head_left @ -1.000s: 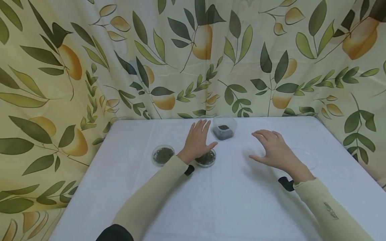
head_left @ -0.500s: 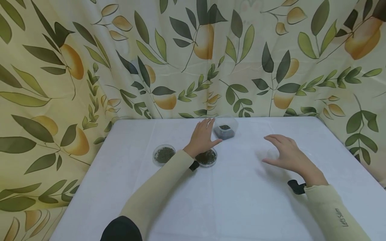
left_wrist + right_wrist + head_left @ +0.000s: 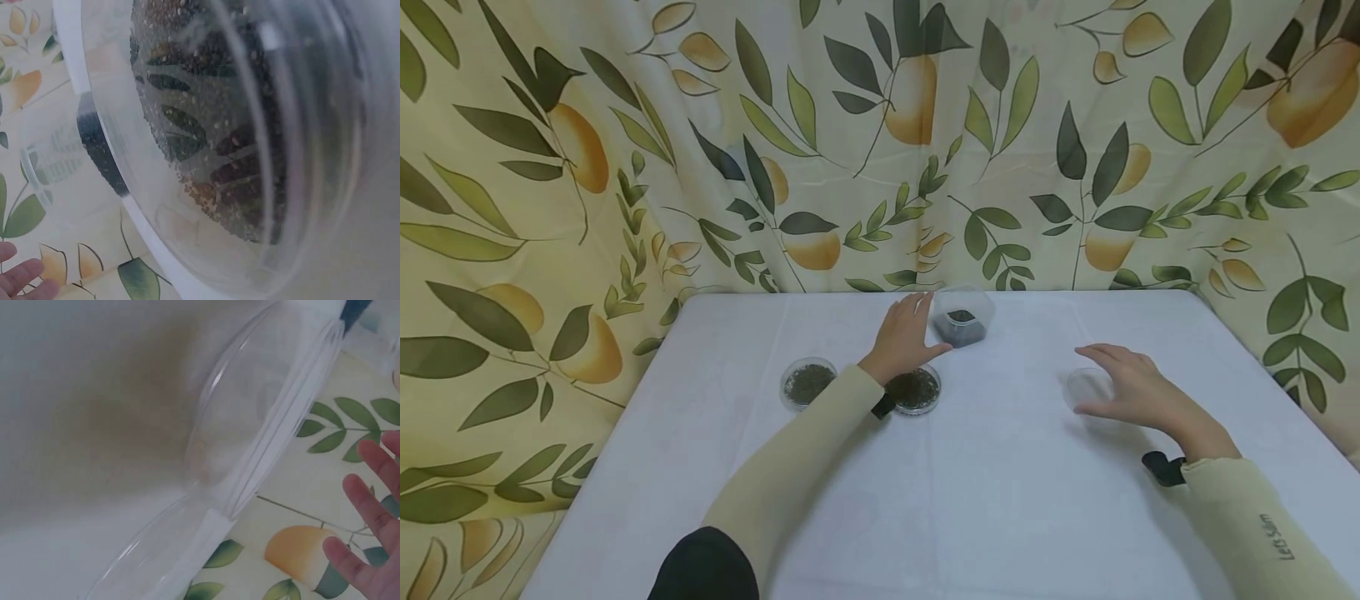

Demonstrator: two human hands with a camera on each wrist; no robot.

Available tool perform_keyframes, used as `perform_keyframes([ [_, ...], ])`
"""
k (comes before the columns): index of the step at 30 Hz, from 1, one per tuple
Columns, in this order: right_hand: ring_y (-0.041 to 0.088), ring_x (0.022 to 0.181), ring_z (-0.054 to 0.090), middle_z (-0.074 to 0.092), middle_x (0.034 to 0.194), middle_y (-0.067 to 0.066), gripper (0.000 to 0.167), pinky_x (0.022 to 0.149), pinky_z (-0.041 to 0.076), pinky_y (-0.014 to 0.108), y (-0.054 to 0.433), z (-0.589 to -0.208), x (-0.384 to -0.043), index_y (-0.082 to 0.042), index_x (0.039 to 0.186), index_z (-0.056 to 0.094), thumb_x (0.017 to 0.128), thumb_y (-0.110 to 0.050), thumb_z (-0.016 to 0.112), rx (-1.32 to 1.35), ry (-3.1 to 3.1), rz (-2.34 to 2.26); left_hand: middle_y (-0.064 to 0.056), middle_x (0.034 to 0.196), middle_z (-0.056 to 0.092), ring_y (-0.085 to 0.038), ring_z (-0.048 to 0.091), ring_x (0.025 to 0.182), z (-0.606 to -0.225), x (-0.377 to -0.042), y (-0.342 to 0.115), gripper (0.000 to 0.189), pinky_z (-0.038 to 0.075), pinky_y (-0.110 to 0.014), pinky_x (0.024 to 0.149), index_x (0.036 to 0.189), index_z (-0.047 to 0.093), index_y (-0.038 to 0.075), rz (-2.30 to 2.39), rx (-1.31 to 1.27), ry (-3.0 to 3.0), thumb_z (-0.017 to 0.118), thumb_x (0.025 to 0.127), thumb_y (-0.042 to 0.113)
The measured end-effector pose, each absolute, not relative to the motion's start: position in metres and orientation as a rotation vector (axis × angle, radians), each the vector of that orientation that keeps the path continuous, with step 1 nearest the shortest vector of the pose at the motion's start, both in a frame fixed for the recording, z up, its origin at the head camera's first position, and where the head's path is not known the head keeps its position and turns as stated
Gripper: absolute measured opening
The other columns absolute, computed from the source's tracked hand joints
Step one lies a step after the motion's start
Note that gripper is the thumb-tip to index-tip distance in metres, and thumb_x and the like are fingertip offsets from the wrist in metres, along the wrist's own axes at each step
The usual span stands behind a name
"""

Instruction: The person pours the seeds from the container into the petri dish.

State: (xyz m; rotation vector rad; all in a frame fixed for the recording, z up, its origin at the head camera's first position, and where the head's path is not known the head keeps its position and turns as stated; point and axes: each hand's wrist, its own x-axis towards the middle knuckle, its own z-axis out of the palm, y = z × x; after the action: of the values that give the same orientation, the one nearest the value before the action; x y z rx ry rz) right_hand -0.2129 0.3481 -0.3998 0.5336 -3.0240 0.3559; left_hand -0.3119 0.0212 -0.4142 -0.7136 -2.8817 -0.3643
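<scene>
Dish point(image 3: 917, 412) of dark grains point(image 3: 916, 390) is sitting mid-table. My left hand point(image 3: 901, 340) is hanging by its 11 o'clock edge, fingers straight, thumb sticking out; can't tell if I'm touching it. Second dish point(image 3: 807, 361), similar fill, is sitting at 9 o'clock from it; clear container point(image 3: 979, 300) with dark contents is standing at 1 o'clock, near my left fingertips. At 3 o'clock, well apart, my right hand point(image 3: 1138, 396) is hanging spread, clear round piece point(image 3: 1088, 388) showing between thumb and fingers, contact unclear. Another clear disc point(image 3: 169, 550) is lying next to that. White tablecloth point(image 3: 1000, 500) is running underneath; leaf-and-fruit curtain point(image 3: 662, 125) is hanging at 12 o'clock.
</scene>
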Motion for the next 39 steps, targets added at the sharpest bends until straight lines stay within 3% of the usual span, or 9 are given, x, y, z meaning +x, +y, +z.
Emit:
perform_keyframes([
  [26,0.047,0.113,0.047,0.052,0.123,0.031,0.093,0.084,0.036,0.063,0.381,-0.411,-0.218,0.006,0.124,0.052,0.057,-0.051,0.083,0.643,-3.095,0.185,-0.01,0.152,0.03,-0.024,0.029,0.141,-0.414,-0.323,0.037,0.094,0.023,-0.042,0.117,0.15,0.02,0.007,-0.345,-0.676,-2.991,0.058,0.083,0.061],
  [39,0.049,0.114,0.045,0.049,0.125,0.033,0.103,0.087,0.035,0.065,0.389,-0.417,-0.219,0.007,0.128,0.048,0.054,-0.058,0.081,0.6,-3.15,0.171,-0.008,0.154,0.027,-0.023,0.025,0.143,-0.401,-0.327,0.037,0.096,0.02,-0.041,0.118,0.15,0.017,0.008,-0.321,-0.69,-3.039,0.058,0.082,0.061],
])
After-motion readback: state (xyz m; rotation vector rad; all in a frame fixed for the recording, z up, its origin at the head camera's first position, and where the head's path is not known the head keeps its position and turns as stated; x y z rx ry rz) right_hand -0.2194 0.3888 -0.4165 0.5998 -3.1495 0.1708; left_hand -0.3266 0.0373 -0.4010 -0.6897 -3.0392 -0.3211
